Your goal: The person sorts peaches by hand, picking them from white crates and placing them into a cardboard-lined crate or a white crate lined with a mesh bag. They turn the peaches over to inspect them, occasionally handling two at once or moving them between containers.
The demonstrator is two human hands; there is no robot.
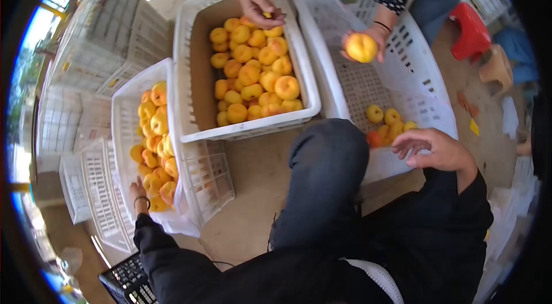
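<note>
My left hand (139,193) reaches over the rim of the left white crate (118,131), against the yellow-orange peaches (154,157) in it; its fingers are partly hidden. My right hand (434,149) hovers above the near end of the right white crate (440,110), fingers apart and holding nothing. Below and left of it, several peaches (394,123) lie in that crate's near corner. Between the two stands a middle white crate (313,94) lined with brown card, holding many peaches (250,77).
Opposite, a co-worker's hand holds a peach (361,47) over the right crate; their other hand (257,5) is above the middle crate. Stacked crates (86,34) stand at left, a black crate (129,281) at lower left, red (468,31) and tan (497,68) stools at right.
</note>
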